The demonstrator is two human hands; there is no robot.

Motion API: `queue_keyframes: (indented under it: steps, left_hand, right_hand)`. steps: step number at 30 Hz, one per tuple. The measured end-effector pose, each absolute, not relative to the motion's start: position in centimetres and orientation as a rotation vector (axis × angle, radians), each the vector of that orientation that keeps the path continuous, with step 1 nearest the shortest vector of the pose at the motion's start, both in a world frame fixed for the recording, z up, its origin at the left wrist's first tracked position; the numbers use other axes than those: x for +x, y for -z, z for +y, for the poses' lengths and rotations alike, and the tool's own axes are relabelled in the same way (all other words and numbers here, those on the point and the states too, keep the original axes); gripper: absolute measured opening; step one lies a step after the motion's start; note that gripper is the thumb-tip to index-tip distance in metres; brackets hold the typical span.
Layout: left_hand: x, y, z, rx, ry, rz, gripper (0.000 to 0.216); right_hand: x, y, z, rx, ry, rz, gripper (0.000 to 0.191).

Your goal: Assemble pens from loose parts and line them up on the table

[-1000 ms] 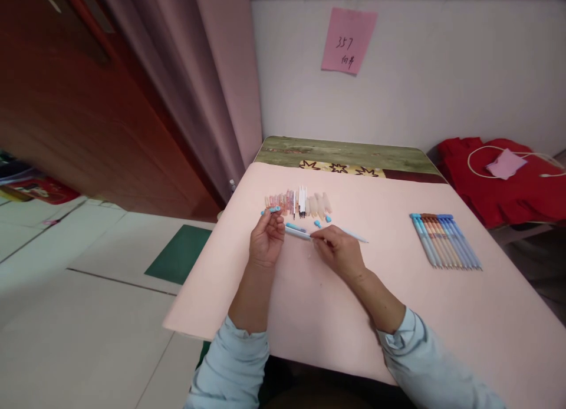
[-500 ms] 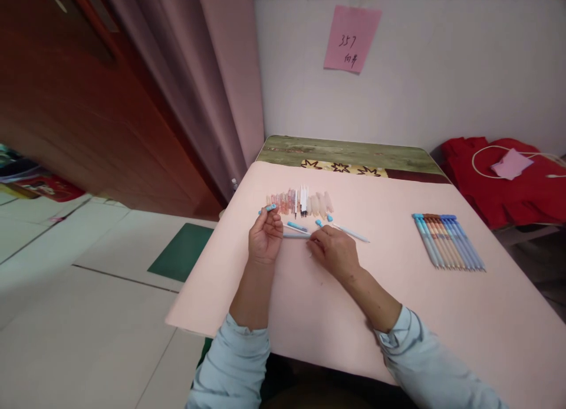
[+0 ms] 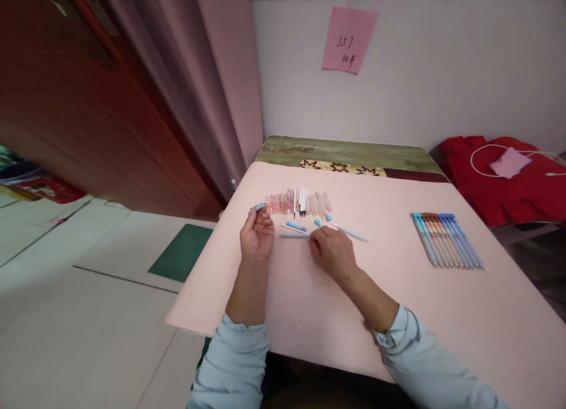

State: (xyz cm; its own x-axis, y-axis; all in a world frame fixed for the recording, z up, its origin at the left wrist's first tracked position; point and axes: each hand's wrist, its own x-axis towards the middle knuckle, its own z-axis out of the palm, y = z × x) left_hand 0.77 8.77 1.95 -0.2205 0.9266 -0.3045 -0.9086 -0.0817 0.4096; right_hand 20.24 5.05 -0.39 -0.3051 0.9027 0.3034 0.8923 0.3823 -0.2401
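Observation:
My left hand (image 3: 256, 237) is raised over the left of the table, its thumb and fingers pinching a short light-blue pen barrel piece (image 3: 260, 207). Low over the tabletop, my right hand (image 3: 335, 250) has its fingers pressed together at the right end of a pale blue pen tube (image 3: 294, 236); what they grip is hidden. Just beyond that tube lie a blue barrel piece (image 3: 295, 226) and a thin white refill. Two small blue caps (image 3: 328, 218) rest past my right hand, beside a pale pen part (image 3: 351, 232) with a pointed tip.
Farther back lie a row of pinkish clear grips (image 3: 278, 203), several white refills (image 3: 302, 201) and pale tubes (image 3: 319, 204). A neat row of assembled pens (image 3: 446, 241) lies at the right of the pink-covered table (image 3: 318, 332). Red cloth (image 3: 499, 191) sits beyond the table's right edge.
My left hand has moved slightly left with the blue barrel piece, away from the tube on the table. My right hand has stayed nearly in place.

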Motion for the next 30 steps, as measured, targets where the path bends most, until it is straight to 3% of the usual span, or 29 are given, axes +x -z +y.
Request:
queue_keyframes:
  steps: [6, 10, 15, 30]
  left_hand:
    - [2.1, -1.4, 8.8, 0.069, -1.612, 0.638, 0.022]
    - [3.4, -1.2, 8.5, 0.161, -1.53, 0.697, 0.016]
    - [5.2, -0.9, 7.7, 0.4, -1.378, 0.777, 0.012]
    - [6.5, -0.8, 7.0, 0.593, -1.208, 0.797, 0.03]
  right_hand:
    - [22.0, 0.0, 5.6, -1.486, -0.181, -1.923, 0.017]
    - [23.5, -0.3, 6.1, -1.396, -0.569, -1.422, 0.013]
    - [23.0, -0.9, 6.3, -1.159, -0.977, -1.082, 0.021]
    - [21.8, -0.7, 5.1, -1.066, -0.98, -1.2, 0.025]
